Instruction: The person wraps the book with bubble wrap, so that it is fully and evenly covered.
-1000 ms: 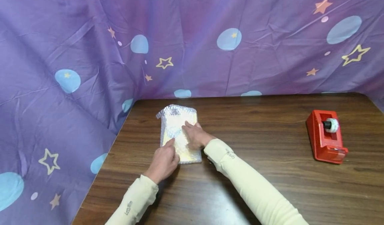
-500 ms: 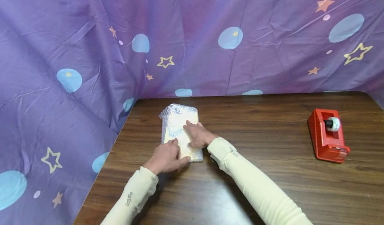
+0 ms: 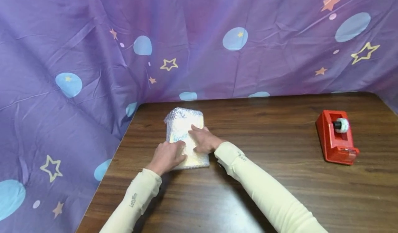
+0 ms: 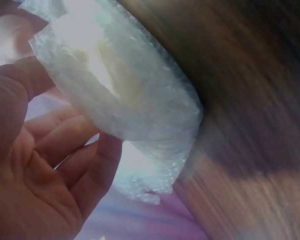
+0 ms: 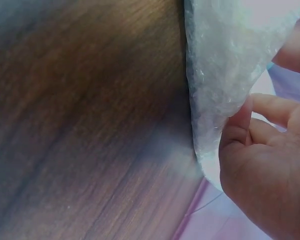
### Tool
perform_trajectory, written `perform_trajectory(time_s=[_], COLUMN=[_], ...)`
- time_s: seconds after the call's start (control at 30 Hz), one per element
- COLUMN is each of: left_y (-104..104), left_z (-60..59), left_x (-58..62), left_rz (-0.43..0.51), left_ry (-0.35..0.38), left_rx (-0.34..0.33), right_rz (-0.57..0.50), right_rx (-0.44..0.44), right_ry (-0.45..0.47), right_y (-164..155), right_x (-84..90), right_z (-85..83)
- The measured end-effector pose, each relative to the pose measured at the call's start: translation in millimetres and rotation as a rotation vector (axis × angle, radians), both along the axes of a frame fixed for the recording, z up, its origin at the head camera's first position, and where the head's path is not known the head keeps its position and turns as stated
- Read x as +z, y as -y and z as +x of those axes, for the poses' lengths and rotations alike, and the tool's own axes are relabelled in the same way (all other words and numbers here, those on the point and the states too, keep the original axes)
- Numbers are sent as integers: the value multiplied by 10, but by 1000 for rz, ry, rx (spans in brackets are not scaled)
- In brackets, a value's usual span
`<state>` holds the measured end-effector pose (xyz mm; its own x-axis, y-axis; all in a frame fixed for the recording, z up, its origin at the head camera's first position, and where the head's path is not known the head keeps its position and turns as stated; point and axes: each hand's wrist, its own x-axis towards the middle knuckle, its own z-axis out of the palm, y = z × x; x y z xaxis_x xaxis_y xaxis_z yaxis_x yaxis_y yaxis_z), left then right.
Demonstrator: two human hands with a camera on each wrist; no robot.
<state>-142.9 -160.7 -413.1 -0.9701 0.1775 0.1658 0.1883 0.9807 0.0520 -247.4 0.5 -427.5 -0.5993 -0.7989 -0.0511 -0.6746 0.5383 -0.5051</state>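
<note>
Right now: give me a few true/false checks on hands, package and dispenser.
1. Both hands rest on the bubble-wrapped package. True: left hand, right hand.
2. The red tape dispenser sits beside the package, touching it. False: it stands far off, towards the table's right edge.
3. The package lies on the wooden table. True.
4. The right hand holds the dispenser. False: it lies on the package.
5. The backdrop is plain white. False: it is purple cloth with stars and dots.

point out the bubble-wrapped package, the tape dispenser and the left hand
bubble-wrapped package [image 3: 183,120], head view, on its bare far end
tape dispenser [image 3: 334,145], head view, on its red body
left hand [image 3: 166,157], head view, on the back of the hand
</note>
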Motion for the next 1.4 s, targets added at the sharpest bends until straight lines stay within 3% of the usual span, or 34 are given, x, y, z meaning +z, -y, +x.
perform_trajectory(time_s=[0.2, 0.37, 0.53, 0.67, 0.87, 1.0, 1.3, 1.4], left_y=[-54, -67, -84, -109, -130, -176, -298, -315], left_z=[17, 75, 109, 134, 168, 122, 0, -11], left_x=[10, 40, 50, 37, 19, 19, 63, 65], left_rz=[-174, -271, -309, -311, -319, -297, -305, -301], left_ry=[-33, -56, -50, -55, -25, -32, 5, 22], left_rx=[34, 71, 69, 55, 94, 62, 43, 41], right_rz=[-76, -118, -194, -289, -418, -482, -565, -598], right_rx=[10, 24, 111, 99, -6, -112, -374, -549], right_ry=[63, 130, 170, 248, 278, 250, 326, 326], right_y=[-24, -139, -621, -1156, -1838, -2372, -3574, -3883], right_x=[5, 129, 317, 409, 382, 302, -149, -256], right_z=[22, 127, 180, 230, 376, 521, 812, 867])
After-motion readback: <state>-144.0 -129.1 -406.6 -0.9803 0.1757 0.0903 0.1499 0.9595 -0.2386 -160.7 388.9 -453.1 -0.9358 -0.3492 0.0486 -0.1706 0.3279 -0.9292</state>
